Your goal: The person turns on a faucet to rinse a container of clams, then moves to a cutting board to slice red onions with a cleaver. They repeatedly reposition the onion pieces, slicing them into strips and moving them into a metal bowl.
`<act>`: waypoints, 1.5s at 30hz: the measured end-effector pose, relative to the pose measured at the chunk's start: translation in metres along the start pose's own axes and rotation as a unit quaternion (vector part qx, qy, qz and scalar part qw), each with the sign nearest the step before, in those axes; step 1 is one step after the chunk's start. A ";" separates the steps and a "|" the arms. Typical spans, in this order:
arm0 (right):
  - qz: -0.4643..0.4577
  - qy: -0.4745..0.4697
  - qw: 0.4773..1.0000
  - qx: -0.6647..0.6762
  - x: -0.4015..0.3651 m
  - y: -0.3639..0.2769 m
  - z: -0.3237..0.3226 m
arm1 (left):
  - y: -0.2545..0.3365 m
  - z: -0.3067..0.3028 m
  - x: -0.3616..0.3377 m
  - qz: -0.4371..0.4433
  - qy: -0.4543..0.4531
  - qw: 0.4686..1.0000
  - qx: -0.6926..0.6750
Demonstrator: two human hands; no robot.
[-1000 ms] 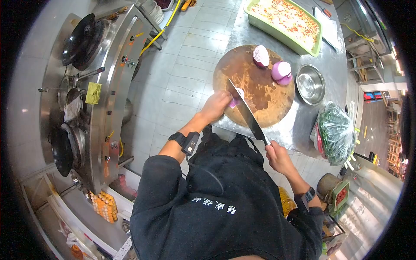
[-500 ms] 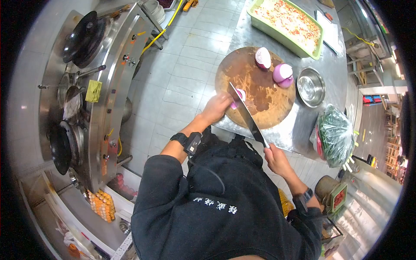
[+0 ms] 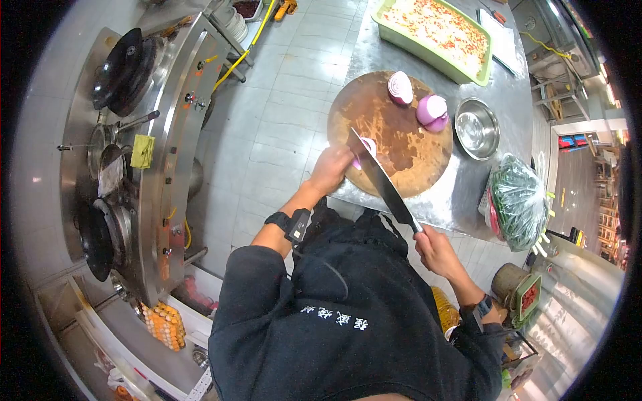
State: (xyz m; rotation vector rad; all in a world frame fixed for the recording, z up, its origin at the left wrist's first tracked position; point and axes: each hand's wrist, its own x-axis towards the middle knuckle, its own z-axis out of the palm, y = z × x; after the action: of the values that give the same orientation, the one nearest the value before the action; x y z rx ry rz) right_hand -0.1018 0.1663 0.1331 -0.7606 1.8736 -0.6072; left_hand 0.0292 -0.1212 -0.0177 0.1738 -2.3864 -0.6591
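Observation:
A long kitchen knife (image 3: 384, 182) lies slantwise across the near left part of a round wooden cutting board (image 3: 431, 157). My right hand (image 3: 436, 250) is closed round its handle, off the board's near edge. At the blade's far end, the closed fingers of my left hand (image 3: 334, 166) press on a piece of red onion (image 3: 370, 145), partly hidden by the blade and fingers. Farther back on the board stand a cut red onion (image 3: 400, 88) with its rings showing and a peeled purple onion (image 3: 432, 112) with a white cut top.
Right of the board stands a steel bowl (image 3: 477, 129). Behind it is a green tub (image 3: 438, 47) of chopped red and white food. A plastic bag of greens (image 3: 518, 202) sits at the table's right edge. A stove with woks (image 3: 95, 238) stands to the left.
The view has shifted slightly. The knife's handle and my right hand sit a little farther right and lower in the picture; my left hand stays at the onion piece.

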 end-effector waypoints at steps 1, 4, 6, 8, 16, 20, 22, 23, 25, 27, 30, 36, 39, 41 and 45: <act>0.005 -0.001 1.000 0.005 -0.001 0.006 0.003 | -0.001 0.001 -0.001 0.000 0.005 1.000 0.002; -0.014 0.003 1.000 -0.001 0.014 0.021 0.016 | -0.004 0.003 -0.003 0.008 0.010 1.000 0.003; -0.021 0.002 1.000 0.007 0.017 0.019 0.015 | -0.007 0.002 -0.004 0.015 0.007 1.000 0.004; -0.012 -0.006 0.999 0.036 0.004 0.001 0.003 | -0.008 0.004 -0.012 -0.018 -0.022 1.000 -0.002; -0.049 0.011 0.999 0.012 0.013 0.014 0.015 | -0.007 0.003 -0.010 -0.032 -0.027 0.999 0.000; -0.007 -0.011 0.998 0.056 0.005 0.010 0.012 | -0.007 0.002 -0.010 -0.037 -0.025 0.999 0.014; -0.041 0.007 0.998 0.045 0.021 0.029 0.027 | -0.008 0.005 -0.010 -0.030 -0.022 0.999 0.008; -0.010 -0.007 0.996 0.093 0.021 0.030 0.025 | -0.009 0.005 -0.010 -0.027 -0.020 0.999 0.001; 0.052 -0.039 0.980 0.187 0.012 0.010 0.006 | -0.009 0.007 -0.009 -0.029 -0.019 0.999 -0.009; 0.044 -0.026 0.978 0.202 -0.001 0.002 -0.005 | -0.008 0.006 -0.002 -0.037 -0.017 0.999 -0.010; -0.055 0.023 0.996 0.070 -0.007 0.012 -0.014 | -0.007 -0.001 0.012 -0.117 0.059 0.991 0.029; -0.166 0.141 0.948 -0.231 -0.016 0.014 -0.017 | -0.019 -0.050 0.070 -0.139 0.010 0.985 -0.107; -0.160 0.144 0.932 -0.291 -0.012 0.017 -0.013 | 0.002 -0.053 0.082 0.013 -0.176 0.977 -0.118; -0.151 0.143 0.930 -0.304 -0.012 0.015 -0.013 | 0.010 -0.043 0.082 0.051 -0.241 0.962 -0.119; -0.180 0.172 0.916 -0.314 -0.020 0.022 -0.017 | -0.010 -0.020 0.075 0.037 -0.236 0.968 -0.080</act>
State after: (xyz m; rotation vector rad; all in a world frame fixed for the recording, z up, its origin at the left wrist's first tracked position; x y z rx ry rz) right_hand -0.1165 0.1967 0.1367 -1.5246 2.3067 -0.3669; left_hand -0.0169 -0.1595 0.0325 -0.1601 -2.7557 -0.9372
